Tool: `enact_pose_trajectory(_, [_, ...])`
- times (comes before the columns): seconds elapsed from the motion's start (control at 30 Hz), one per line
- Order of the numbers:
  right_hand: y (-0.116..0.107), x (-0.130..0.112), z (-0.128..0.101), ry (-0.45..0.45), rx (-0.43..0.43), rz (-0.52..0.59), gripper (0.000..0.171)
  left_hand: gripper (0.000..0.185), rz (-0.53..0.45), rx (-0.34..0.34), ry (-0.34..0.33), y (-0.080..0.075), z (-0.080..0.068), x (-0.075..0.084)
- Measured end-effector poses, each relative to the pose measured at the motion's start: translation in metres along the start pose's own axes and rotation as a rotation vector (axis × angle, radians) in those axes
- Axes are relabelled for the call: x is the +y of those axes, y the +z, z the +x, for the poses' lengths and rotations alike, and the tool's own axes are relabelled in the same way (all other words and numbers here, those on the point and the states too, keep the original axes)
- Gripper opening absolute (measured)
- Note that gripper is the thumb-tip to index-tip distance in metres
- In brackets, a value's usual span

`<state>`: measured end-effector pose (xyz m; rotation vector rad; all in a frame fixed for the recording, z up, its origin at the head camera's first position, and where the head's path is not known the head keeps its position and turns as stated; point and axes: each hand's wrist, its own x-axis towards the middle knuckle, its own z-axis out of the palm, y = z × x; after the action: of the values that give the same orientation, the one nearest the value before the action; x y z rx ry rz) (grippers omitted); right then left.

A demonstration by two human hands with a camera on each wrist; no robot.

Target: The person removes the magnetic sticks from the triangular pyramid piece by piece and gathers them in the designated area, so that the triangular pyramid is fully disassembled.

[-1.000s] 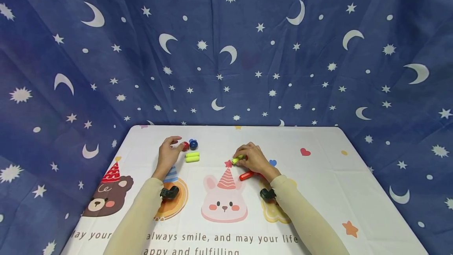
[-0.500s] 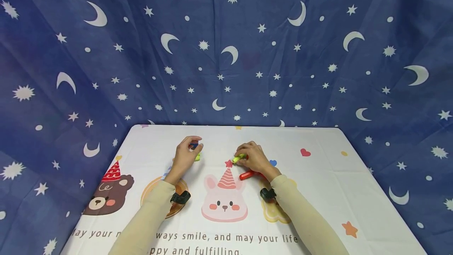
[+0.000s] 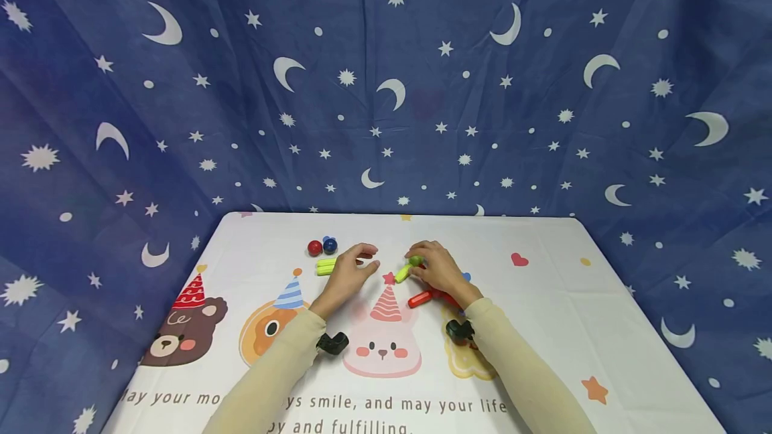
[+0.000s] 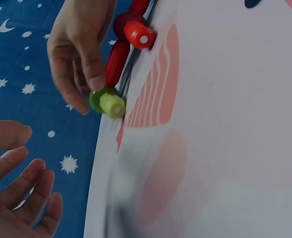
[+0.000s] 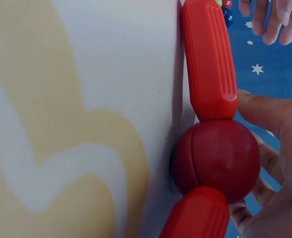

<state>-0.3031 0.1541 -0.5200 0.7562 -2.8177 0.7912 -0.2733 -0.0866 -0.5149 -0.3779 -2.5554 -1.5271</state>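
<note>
My right hand (image 3: pixel 439 266) pinches a green ball (image 3: pixel 416 260) between thumb and fingers. A lime rod (image 3: pixel 403 274) sticks out from that ball. The ball sits at the end of a red rod (image 4: pixel 118 63) that leads to a dark red ball (image 5: pixel 220 159); another red rod (image 3: pixel 420 299) also joins the dark red ball. My left hand (image 3: pixel 346 278) is held to the left of these pieces, thumb and fingers apart with nothing between them. In the left wrist view, the left hand (image 4: pixel 19 191) has loosely bent fingers.
A red ball (image 3: pixel 315 248) and a blue ball (image 3: pixel 330 246) lie side by side at the back left. Two lime rods (image 3: pixel 326 266) lie in front of them, partly behind the left hand. A patterned white cloth (image 3: pixel 531 340) covers the table, and a dark blue curtain (image 3: pixel 543 119) hangs behind.
My left hand has moved right, from beside the red ball past the blue ball and the lime rods toward the middle. My right hand has shifted slightly, and the green ball shows in the head view.
</note>
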Motion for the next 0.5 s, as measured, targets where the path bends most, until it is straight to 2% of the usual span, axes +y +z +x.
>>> enact_pose_trajectory(0.13, [-0.003,0.001,-0.001,0.075,0.017,0.044,0.033,0.03,-0.016,-0.056,-0.035,0.013,0.003,0.001])
enact_pose_trajectory(0.33, [-0.004,0.005,-0.002,0.201,0.0,0.129,0.041,0.035,-0.028,-0.123,-0.047,0.029,0.007,-0.001])
enact_pose_trajectory(0.5, [-0.002,0.008,-0.002,0.232,-0.037,0.173,0.043,0.035,-0.003,-0.148,-0.079,0.041,0.01,0.001])
